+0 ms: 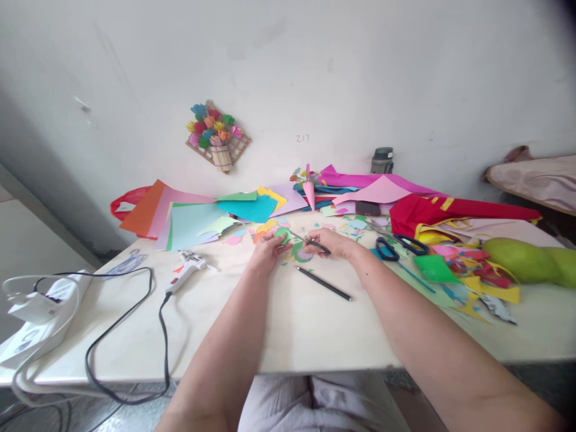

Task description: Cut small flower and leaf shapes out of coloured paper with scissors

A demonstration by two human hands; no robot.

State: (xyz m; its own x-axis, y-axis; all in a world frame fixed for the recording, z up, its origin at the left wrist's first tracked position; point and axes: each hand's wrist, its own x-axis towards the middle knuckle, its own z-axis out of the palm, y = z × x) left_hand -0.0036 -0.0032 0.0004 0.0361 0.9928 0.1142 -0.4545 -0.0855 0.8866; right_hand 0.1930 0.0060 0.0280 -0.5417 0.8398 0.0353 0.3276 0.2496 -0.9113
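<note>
Forearms (234, 345) cut off at btm, R hand (330, 241) part-hiding scissors (319, 245)

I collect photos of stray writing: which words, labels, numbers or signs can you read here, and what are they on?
"Z17", possibly "217": handwritten on the wall.
Dark bottle: any print on its pale patch is too small to read.
White plug adapter: any marking is too small to read.
Nothing else is legible.
</note>
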